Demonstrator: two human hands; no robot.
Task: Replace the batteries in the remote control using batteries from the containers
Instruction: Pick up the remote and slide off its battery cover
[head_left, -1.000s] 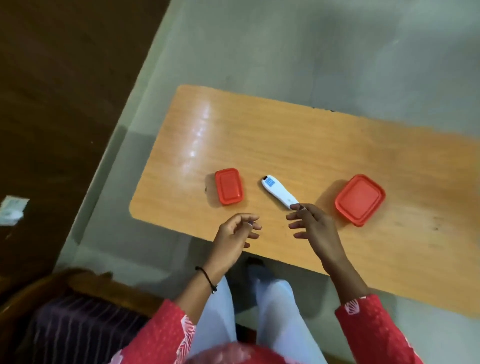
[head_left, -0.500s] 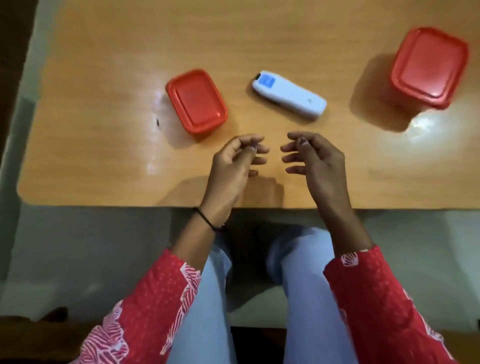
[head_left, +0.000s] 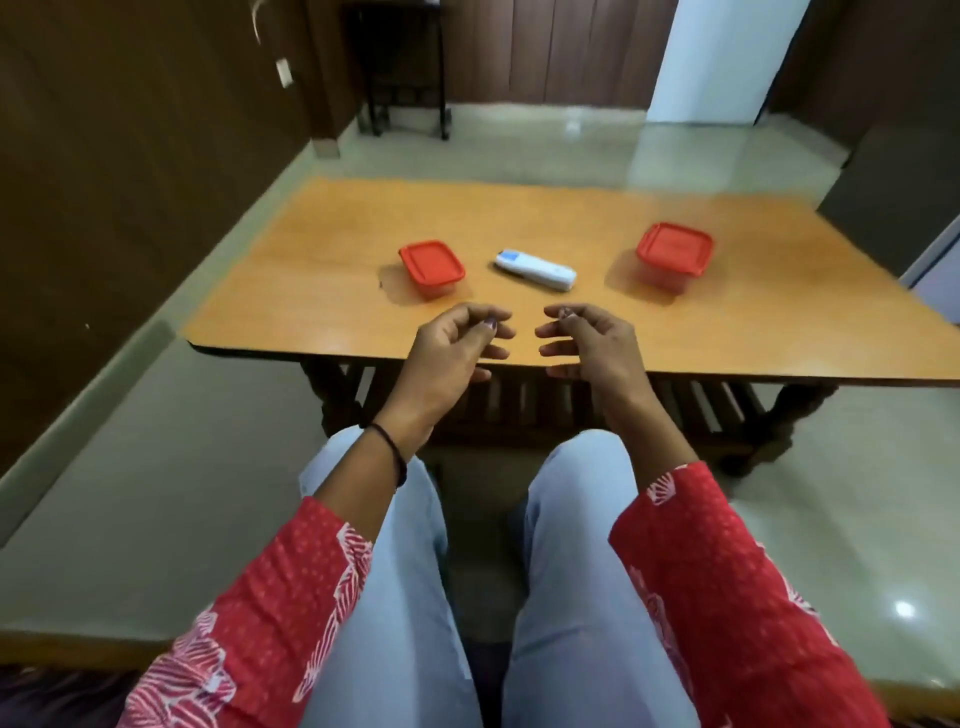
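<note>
A white remote control (head_left: 535, 268) with a blue patch at its left end lies on the wooden table (head_left: 571, 322). To its left stands a small container with a red lid (head_left: 431, 266), shut. A second red-lidded container (head_left: 674, 253) stands to the right, also shut. My left hand (head_left: 454, 345) and my right hand (head_left: 592, 340) hover over the table's near edge, just short of the remote. Both hold nothing, their fingers loosely curled and apart. No batteries are visible.
The low table has dark carved legs and a slatted shelf (head_left: 545, 405) under it. My knees in light trousers (head_left: 571, 519) are close to its near edge. A dark metal stand (head_left: 405, 78) is at the back, and a dark cabinet (head_left: 898, 208) at the right.
The camera has tilted up from a top-down look at the table to a wider view of the room. Both hands stay together near the table's front edge, holding nothing.
</note>
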